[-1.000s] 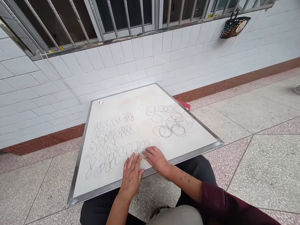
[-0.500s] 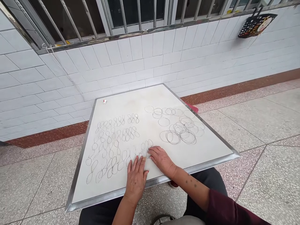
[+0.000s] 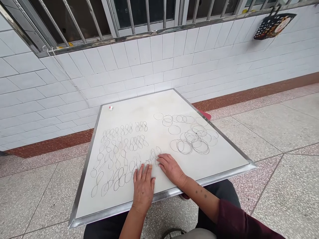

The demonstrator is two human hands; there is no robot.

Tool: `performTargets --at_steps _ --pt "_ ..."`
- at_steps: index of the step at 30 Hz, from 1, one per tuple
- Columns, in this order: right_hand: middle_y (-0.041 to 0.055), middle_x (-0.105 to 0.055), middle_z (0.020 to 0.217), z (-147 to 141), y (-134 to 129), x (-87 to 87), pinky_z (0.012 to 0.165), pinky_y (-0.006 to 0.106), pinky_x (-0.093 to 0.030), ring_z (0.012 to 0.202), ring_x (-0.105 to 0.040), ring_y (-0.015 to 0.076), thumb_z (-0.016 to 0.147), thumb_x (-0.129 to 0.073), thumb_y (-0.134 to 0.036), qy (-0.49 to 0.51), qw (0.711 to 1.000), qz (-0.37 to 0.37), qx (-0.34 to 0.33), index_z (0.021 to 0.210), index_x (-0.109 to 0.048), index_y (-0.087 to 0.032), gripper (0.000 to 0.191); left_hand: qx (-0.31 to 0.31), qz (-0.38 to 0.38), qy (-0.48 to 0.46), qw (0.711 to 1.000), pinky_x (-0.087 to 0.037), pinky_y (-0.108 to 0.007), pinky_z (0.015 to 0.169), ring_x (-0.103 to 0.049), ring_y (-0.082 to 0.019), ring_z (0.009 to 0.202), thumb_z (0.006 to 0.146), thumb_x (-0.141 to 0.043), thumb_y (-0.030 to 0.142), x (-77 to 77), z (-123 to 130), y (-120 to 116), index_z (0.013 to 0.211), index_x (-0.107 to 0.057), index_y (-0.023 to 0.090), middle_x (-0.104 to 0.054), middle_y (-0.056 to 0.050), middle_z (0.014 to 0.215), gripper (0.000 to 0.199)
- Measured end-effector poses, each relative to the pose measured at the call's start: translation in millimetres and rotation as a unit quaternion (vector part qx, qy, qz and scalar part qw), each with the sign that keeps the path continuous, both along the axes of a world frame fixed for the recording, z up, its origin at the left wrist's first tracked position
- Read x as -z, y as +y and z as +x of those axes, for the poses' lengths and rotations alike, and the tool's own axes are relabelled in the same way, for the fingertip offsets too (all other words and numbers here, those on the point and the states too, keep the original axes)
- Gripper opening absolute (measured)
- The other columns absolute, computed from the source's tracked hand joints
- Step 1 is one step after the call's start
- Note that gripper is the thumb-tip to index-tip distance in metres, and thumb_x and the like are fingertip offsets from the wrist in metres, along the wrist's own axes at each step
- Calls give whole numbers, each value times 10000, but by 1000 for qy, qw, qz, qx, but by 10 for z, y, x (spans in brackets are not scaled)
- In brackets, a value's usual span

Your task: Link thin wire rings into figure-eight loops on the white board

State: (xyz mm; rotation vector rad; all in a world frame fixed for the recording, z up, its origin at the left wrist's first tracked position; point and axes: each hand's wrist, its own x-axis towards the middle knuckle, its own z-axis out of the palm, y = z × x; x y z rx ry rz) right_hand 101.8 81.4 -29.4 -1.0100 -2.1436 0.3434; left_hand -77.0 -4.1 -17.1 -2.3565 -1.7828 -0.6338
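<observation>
My left hand (image 3: 143,190) lies flat on the white board, fingers stretched out over the lower ends of thin dark figure-eight loops. A strip like a bandage shows on one of its fingers. My right hand (image 3: 172,170) rests palm down to the right, its fingertips on a thin figure-eight loop (image 3: 159,150) that they partly cover. Just left of those fingertips, another twisted loop (image 3: 152,153) reaches toward my left hand. Several rows of figure-eight loops (image 3: 121,174) spread across the board's left half. Whether they are wire or thread I cannot tell.
Plain round loops (image 3: 193,142) overlap in a loose pile on the board's right side. A small white-and-red object (image 3: 111,108) sits near the far left corner. A metal rim (image 3: 109,211) edges the board (image 3: 139,108). Behind it stands a tiled wall (image 3: 139,71) with a hanging bag (image 3: 274,26).
My left hand has slid slightly left and up. The loops between my hands have shifted a little to the left. My right hand has barely moved.
</observation>
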Motion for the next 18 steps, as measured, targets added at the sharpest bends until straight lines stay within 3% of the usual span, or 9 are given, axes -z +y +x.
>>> performTargets --at_steps 8,13,18 --pt "116 -626 1128 174 -204 -24 944 506 -519 1079 -567 267 936 -483 -116 73 997 -21 20 1085 -642 -212 238 24 43 -10 999 -413 -515 1072 -526 -278 1302 977 -418 146 -18 -32 -109 1406 -497 169 -662 -130 1295 436" --pt "105 -648 1071 317 -422 -4 914 473 -532 1030 -582 257 932 -478 -94 79 996 -27 18 1061 -641 -207 237 56 80 -14 995 -508 -426 987 -627 -238 1161 974 -430 122 30 -94 -255 1351 -546 186 -709 -96 1193 400" --pt "77 -669 1038 385 -497 5 904 428 -543 1008 -591 238 932 -481 -90 70 997 -35 -6 1053 -645 -213 238 68 115 -25 991 -549 -427 916 -669 -237 1047 965 -449 98 60 -134 -278 1382 -504 195 -715 -97 1145 432"
